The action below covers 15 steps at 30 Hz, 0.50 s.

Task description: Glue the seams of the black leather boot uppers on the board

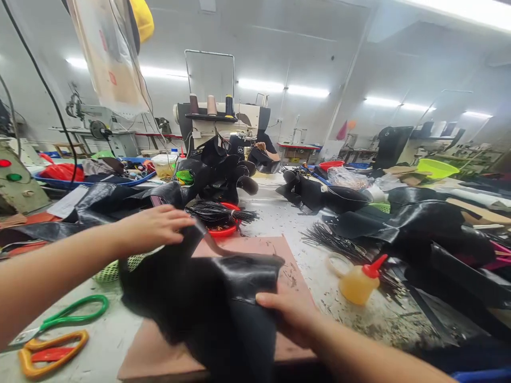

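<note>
A black leather-like piece [251,276] hangs between my two hands over a pinkish board [295,266]. My left hand [154,229] is closed on its upper left part, with the fingers bent over the edge. On the right side, my right hand [287,311] grips the same piece, thumb on top and the other fingers hidden beneath. The lower left of the piece is blurred by motion. Behind the board, a red bowl [223,231] holds a bundle of thin black strips [211,211].
Green scissors [75,311] and orange-handled scissors [54,354] lie at the left. A glue bottle [359,284] with a red tip stands right, near piled black pieces [427,223]. Further back are a sewing machine [223,125] and a person [269,146].
</note>
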Each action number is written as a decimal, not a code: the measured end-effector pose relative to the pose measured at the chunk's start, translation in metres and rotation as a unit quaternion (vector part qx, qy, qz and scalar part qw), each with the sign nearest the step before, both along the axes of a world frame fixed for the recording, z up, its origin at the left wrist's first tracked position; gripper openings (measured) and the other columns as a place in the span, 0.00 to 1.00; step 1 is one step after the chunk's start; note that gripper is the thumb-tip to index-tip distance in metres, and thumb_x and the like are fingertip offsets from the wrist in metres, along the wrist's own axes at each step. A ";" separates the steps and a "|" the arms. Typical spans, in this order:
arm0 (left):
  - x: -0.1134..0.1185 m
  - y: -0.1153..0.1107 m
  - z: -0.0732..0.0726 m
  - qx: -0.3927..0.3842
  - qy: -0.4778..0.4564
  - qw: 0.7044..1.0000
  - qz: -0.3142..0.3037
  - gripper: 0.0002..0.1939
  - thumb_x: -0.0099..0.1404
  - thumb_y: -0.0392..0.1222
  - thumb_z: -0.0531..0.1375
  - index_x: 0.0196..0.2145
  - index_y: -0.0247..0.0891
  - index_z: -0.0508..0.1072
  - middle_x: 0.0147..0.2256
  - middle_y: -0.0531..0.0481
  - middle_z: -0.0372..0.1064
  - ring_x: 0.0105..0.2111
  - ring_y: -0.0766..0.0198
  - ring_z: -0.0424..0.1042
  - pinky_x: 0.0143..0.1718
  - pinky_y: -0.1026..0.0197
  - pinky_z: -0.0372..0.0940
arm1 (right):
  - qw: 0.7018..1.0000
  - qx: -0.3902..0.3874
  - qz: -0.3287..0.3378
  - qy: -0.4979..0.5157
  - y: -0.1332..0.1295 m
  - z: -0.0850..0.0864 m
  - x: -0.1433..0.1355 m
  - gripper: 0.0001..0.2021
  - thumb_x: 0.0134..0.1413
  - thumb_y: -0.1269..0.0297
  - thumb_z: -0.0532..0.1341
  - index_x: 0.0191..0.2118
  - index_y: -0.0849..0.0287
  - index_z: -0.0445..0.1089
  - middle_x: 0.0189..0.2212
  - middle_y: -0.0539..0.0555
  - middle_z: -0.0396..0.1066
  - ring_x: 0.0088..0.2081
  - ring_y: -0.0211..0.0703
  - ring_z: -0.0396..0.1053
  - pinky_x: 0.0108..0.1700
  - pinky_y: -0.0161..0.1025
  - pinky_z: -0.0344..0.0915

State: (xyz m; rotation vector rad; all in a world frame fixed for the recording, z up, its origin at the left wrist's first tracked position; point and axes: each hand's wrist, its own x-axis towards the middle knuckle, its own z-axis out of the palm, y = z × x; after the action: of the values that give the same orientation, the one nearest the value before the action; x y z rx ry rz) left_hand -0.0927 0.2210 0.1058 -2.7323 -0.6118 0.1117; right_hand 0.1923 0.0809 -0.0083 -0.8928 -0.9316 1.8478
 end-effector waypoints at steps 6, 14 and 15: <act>0.126 -0.043 0.010 0.037 -0.083 0.990 0.105 0.19 0.57 0.23 0.43 0.39 0.20 0.70 0.50 0.34 0.63 0.51 0.48 0.62 0.47 0.43 0.59 | 0.972 0.034 -0.230 -0.039 -0.018 -0.046 -0.035 0.26 0.38 0.61 0.63 0.48 0.54 0.63 0.48 0.53 0.68 0.53 0.49 0.62 0.57 0.46 0.54; 0.164 -0.167 -0.169 -0.130 -0.399 0.874 0.247 0.26 0.68 0.43 0.40 0.61 0.36 0.39 0.63 0.36 0.35 0.60 0.54 0.45 0.52 0.50 0.62 | 0.937 0.071 -0.326 -0.105 -0.015 -0.046 0.001 0.29 0.44 0.60 0.58 0.55 0.55 0.56 0.52 0.55 0.64 0.54 0.49 0.61 0.54 0.47 0.59; 0.161 -0.171 -0.183 -0.145 -0.376 0.883 0.239 0.29 0.68 0.45 0.41 0.62 0.36 0.32 0.63 0.34 0.33 0.61 0.51 0.42 0.51 0.48 0.61 | 0.929 0.101 -0.325 -0.142 -0.012 -0.045 0.010 0.28 0.45 0.60 0.56 0.55 0.56 0.56 0.52 0.56 0.65 0.53 0.48 0.63 0.53 0.47 0.61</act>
State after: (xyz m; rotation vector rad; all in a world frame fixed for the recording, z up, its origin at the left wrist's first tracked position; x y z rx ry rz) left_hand 0.0687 0.0500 -0.0771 -2.7738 -1.5816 -0.8455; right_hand 0.2025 0.0693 -0.0534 -1.1831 -0.8420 1.0563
